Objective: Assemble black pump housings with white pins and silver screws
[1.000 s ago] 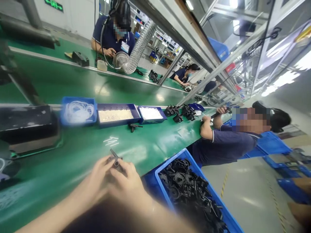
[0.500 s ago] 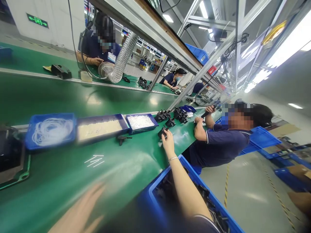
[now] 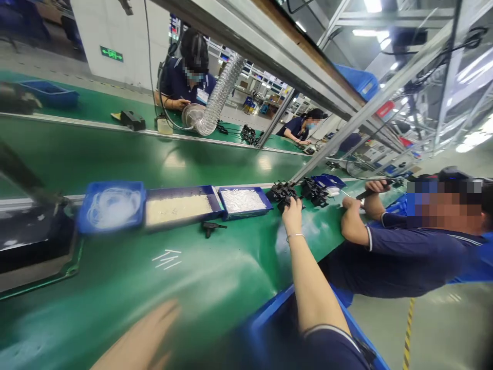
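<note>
My right hand (image 3: 293,215) reaches forward over the green bench, its fingers closed around a black plastic part at the near side of a cluster of similar black parts (image 3: 283,191). Fingers and cluster hide most of the held piece. Low in the picture, my left hand (image 3: 148,331) is blurred over the bench, fingers stretched out and thumb apart, holding nothing visible. Ahead of it several thin white strips (image 3: 167,258) lie on the green surface. A small black tool-shaped piece (image 3: 211,228) rests beyond them.
Along the bench stand a blue tray of clear tubing rings (image 3: 111,205), a tray of small cream pieces (image 3: 181,208) and one of white strips (image 3: 244,200). A blue crate (image 3: 265,313) is by my right arm. A co-worker (image 3: 416,252) sits at right; metal beams cross above.
My right hand has carried the black part forward to the cluster of black parts. The view has turned left, so the bench items appear further right. My left hand remains low and blurred.
</note>
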### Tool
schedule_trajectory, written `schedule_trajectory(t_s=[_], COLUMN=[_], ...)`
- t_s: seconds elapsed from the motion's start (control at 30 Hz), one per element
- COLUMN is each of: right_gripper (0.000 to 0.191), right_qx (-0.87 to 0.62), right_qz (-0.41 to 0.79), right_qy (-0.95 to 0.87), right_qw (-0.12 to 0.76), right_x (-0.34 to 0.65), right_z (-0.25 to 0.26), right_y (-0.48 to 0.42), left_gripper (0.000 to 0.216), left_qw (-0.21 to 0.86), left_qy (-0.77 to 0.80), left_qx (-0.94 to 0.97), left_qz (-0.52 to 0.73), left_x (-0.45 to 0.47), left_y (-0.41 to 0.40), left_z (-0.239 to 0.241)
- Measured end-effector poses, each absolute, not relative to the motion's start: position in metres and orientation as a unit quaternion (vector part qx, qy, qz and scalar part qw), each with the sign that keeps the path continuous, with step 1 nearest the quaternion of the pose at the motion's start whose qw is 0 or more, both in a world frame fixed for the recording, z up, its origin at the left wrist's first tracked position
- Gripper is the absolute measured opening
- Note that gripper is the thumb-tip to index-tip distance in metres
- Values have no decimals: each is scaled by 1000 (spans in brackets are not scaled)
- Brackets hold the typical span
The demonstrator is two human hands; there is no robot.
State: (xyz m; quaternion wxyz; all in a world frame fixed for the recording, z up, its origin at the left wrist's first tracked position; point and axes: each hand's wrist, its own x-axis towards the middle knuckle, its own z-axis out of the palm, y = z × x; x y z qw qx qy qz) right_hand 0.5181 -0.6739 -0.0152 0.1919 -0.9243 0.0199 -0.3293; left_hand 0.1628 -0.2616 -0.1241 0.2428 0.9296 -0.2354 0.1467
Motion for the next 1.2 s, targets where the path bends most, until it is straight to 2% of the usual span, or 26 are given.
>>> schedule_trajectory(t_s=[0.1,0.17,0.3,0.43,0.6,0.73,0.83,1.0,1.1,1.2], right_gripper=[37,28,22,28,30,24,18,9,13,15], right_qx=[-918,-912,-867,-880,-868,-841,-846,-870,-881,-890], right_qz=[-344,-326,-256,-246,-226,-123,-50,-14,-19,-16], right_qy=[-61,-177,-420,-403,-434,-509,-518,-494,-474,-455], right_qw=[187,175,77,48,89,139,116,0,4,33], right_x=[490,467,435,430,403,367,353,355,361,366], right_z=[-9,-8,-6,2,1,-20,-36,-51,-57,-60], right_y=[-629,-593,-534,-508,-489,-459,-431,-391,-380,-380], left_gripper=[67,63,51,43,42,28,18,18,25,15], left_qw=[257,266,303,322,368,401,405,341,241,199], left_qy=[-232,-233,-221,-209,-205,-172,-145,-87,-43,-45], left_qx=[931,930,925,923,906,896,891,907,959,977], left_qz=[117,100,57,23,45,86,149,233,146,60], left_x=[162,162,162,162,160,170,193,267,325,375], left_y=[-262,-264,-268,-266,-263,-259,-248,-219,-206,-205], left_z=[-110,-106,-98,-82,-76,-74,-61,-16,5,7])
